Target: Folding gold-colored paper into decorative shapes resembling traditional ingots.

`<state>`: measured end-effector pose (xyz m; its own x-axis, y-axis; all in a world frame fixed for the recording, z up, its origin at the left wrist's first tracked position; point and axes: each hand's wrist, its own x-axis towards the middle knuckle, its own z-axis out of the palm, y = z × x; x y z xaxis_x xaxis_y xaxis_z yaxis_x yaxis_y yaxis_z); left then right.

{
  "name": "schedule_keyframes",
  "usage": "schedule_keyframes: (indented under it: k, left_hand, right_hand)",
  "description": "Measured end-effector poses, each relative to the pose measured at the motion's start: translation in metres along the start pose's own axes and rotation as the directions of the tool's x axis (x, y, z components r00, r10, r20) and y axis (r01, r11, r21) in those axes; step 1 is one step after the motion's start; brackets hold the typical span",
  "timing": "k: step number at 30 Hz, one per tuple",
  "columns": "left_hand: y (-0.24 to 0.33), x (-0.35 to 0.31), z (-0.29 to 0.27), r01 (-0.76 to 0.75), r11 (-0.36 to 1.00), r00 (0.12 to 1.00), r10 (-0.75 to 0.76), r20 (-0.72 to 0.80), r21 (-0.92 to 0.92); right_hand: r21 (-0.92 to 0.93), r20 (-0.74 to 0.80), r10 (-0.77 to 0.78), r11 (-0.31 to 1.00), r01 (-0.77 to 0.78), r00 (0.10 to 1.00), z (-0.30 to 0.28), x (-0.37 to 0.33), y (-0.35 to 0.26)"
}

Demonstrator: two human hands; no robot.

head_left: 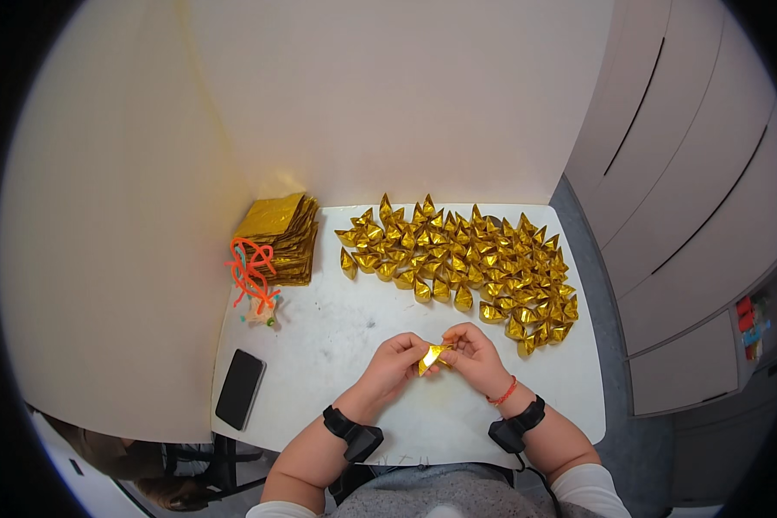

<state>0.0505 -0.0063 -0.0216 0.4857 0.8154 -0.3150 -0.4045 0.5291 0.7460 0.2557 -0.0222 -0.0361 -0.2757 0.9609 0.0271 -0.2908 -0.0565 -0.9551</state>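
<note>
Between my two hands, above the near middle of the white table, is a small piece of folded gold foil paper (434, 355). My left hand (399, 360) pinches its left side with thumb and fingers. From the other side my right hand (475, 357) grips it, fingertips curled over its upper edge. Part of the paper is hidden behind the fingers. Beyond my hands, many finished-looking gold paper ingots (457, 250) with pointed ends stand crowded together. A tall stack of square gold foil sheets (276, 233) sits at the far left.
An orange-red cord (251, 269) lies against the stack, beside a small pale star-shaped object (263, 311). A black phone (241, 389) rests near the table's left edge. White panels (406, 104) rise behind and at the left; grey cabinets (665, 173) stand to the right.
</note>
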Motion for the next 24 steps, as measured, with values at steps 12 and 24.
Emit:
schedule_keyframes:
  k: [12,24]
  left_hand:
    - [-0.006,0.005,-0.003,-0.158,0.974,0.985,0.167,-0.048,0.161]
    - [-0.01,0.003,-0.004,-0.302,0.903,0.948,0.319,-0.006,0.307]
  right_hand:
    - [-0.034,-0.067,0.093,0.995,-0.095,0.993,-0.004,-0.002,-0.003]
    - [-0.467,-0.116,-0.268,0.865,0.186,0.956,0.017,-0.003,-0.017]
